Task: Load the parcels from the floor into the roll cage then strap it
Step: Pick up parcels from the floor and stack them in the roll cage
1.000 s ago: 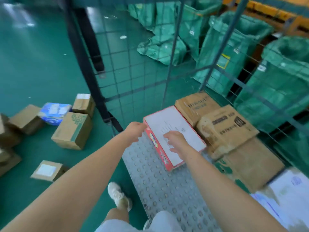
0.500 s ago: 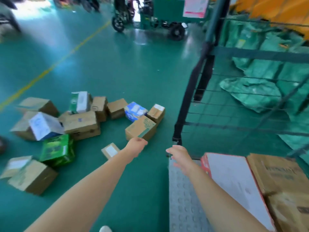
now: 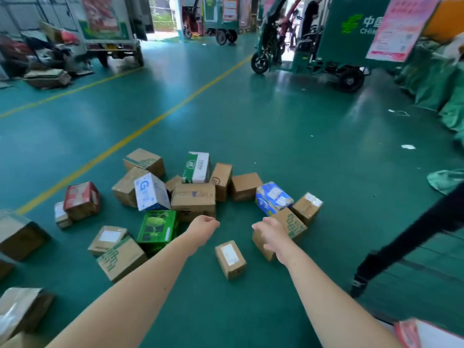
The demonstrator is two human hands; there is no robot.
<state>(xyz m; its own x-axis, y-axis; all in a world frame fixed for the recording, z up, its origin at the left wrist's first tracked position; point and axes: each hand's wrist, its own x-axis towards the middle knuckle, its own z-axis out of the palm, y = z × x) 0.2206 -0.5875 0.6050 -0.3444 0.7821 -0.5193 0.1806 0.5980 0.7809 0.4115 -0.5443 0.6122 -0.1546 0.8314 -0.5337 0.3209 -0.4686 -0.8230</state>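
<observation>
Several parcels lie scattered on the green floor ahead of me: a small brown box with a white label (image 3: 230,258), a brown box with green print (image 3: 288,228), a blue packet (image 3: 273,197), a green box (image 3: 157,228) and a large brown carton (image 3: 193,201). My left hand (image 3: 203,229) reaches out above the floor with loosely curled fingers and holds nothing. My right hand (image 3: 270,232) hovers in front of the green-printed box, fingers relaxed and empty. The roll cage's black corner post (image 3: 406,233) slants at the right, with a red-and-white parcel (image 3: 426,335) at the bottom right corner.
Green delivery three-wheelers (image 3: 326,38) and a truck (image 3: 110,28) stand at the back. Yellow lines (image 3: 140,131) cross the floor. Green mail sacks (image 3: 437,79) pile along the right. More cartons (image 3: 20,234) lie at the far left.
My view has swung left, from the cage's deck to the parcels on the floor. Both hands left the red-and-white parcel in the cage and now reach empty toward the floor pile.
</observation>
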